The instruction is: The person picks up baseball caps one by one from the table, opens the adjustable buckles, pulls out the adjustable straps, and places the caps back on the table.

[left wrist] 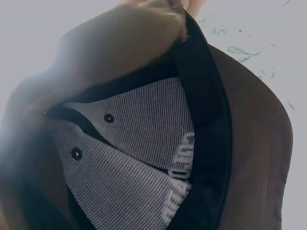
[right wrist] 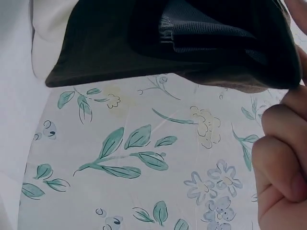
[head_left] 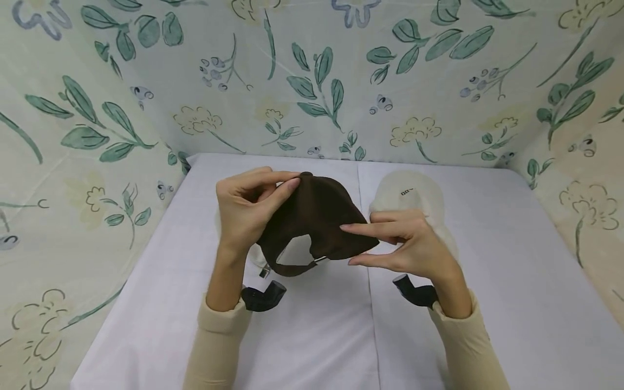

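Note:
Both hands hold up a dark brown baseball cap (head_left: pixel 324 211) over the white table, its rear opening and strap with a metal buckle facing the head camera. My left hand (head_left: pixel 246 203) pinches its crown beside the top button between thumb and index finger. At the cap's right side, my right hand (head_left: pixel 409 241) grips the lower edge, fingertips on the outer face and thumb below. In the left wrist view the inside shows grey striped lining (left wrist: pixel 139 124), eyelets, white lettering and a dark sweatband (left wrist: pixel 206 120).
A white cap (head_left: pixel 407 192) with small dark lettering lies behind my right hand. Another whitish item with a metal clasp (head_left: pixel 265 271) is mostly hidden behind the brown cap. Floral cloth (head_left: pixel 312 97) surrounds the white-covered table (head_left: pixel 312 336).

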Tool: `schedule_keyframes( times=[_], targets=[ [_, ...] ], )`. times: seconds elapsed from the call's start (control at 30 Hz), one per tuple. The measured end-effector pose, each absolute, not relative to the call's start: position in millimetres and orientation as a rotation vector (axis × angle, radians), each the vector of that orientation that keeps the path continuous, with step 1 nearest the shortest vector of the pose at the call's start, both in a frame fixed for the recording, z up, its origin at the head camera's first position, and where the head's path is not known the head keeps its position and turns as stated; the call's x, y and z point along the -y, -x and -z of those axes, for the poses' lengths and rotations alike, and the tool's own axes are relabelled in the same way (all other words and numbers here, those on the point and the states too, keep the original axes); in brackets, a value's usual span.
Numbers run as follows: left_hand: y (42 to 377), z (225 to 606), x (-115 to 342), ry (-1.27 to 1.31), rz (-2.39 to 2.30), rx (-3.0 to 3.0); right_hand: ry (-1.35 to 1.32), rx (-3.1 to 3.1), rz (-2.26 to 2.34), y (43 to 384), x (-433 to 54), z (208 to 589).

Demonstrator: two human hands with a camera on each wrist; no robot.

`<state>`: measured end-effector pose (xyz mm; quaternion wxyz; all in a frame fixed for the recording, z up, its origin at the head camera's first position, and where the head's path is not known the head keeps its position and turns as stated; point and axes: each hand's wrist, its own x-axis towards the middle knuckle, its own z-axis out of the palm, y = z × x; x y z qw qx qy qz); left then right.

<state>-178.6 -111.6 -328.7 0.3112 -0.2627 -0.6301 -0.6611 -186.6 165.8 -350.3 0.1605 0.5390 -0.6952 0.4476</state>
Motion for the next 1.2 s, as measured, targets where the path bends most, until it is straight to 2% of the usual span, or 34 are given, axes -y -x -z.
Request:
schedule_keyframes(
  times=[0.27,0.87,1.2],
  targets=[
    [179.9,328.1,117.7,0.661,1.776,1.647,-1.528,2.042,-1.189,186.6,-164.4,353.1],
    [188.4,336.2,119.1,0.663,1.815,1.787,-1.56,1.868,-1.523,194.3,-162.3,357.3],
    [198.1,348.4,122.1,0.563,1.87,2.155,-1.522,1.696,-1.785,190.4,-164.3,355.8]
  ],
)
